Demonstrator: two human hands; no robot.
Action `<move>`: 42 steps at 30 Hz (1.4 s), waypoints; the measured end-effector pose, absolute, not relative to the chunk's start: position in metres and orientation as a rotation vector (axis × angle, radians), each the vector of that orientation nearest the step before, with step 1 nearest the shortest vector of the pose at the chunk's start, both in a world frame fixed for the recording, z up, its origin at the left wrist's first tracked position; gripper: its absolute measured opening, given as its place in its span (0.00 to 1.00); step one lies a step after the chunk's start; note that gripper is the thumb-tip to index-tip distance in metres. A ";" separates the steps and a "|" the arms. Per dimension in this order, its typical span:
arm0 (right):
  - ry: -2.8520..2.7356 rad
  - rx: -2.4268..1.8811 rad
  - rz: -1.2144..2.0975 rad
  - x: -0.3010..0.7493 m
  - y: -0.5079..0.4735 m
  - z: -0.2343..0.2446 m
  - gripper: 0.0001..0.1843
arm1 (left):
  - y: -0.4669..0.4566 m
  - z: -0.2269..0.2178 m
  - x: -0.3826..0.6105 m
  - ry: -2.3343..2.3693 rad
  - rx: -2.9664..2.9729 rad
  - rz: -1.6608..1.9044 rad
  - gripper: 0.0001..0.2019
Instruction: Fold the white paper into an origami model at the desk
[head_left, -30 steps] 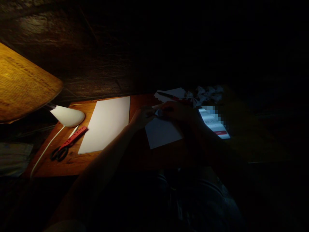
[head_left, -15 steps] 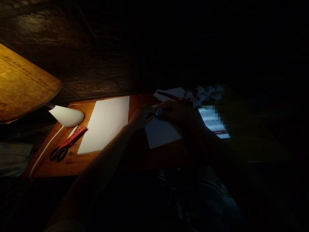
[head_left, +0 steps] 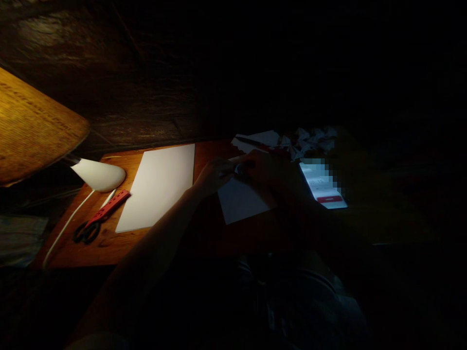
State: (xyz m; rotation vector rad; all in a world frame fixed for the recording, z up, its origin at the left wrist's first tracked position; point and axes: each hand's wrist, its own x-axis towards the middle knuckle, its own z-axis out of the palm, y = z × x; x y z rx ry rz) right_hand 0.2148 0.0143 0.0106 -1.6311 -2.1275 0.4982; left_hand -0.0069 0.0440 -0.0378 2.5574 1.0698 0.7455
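In the dim middle of the table, my left hand (head_left: pixel 214 173) and my right hand (head_left: pixel 260 166) meet at the far part of a sheet of paper (head_left: pixel 246 203). Between them shows a small pale raised bit, which looks like a folded or curled part of that paper. My left fingers are closed at its left side. The right fingers bend over it from the other side, mostly lost in shadow. The sheet's near part lies flat toward me. Left of my left forearm rests a white stack of paper (head_left: pixel 160 187) in lamplight.
On the left stand a lamp base (head_left: pixel 100 175) with a shade (head_left: pixel 40 129) and scissors (head_left: pixel 85 232) beside a red slotted strip (head_left: pixel 109 206). A lit phone (head_left: pixel 323 187) lies at the right. Behind my hands are a knife-like tool (head_left: pixel 251 141) and crumpled paper scraps (head_left: pixel 310 142).
My hands stay at the paper, with only slight finger movement. The view has shifted a little, and the phone's screen content looks different.
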 end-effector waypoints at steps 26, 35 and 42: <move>-2.108 -1.766 0.572 0.210 0.004 0.031 0.10 | 0.044 -0.039 -0.007 1.059 2.576 0.737 0.08; -2.128 -1.562 0.562 0.212 0.020 0.002 0.07 | 0.044 -0.037 -0.005 1.054 2.557 0.719 0.07; -2.127 -1.528 0.552 0.216 0.018 0.003 0.13 | 0.040 -0.037 -0.004 1.091 2.530 0.752 0.07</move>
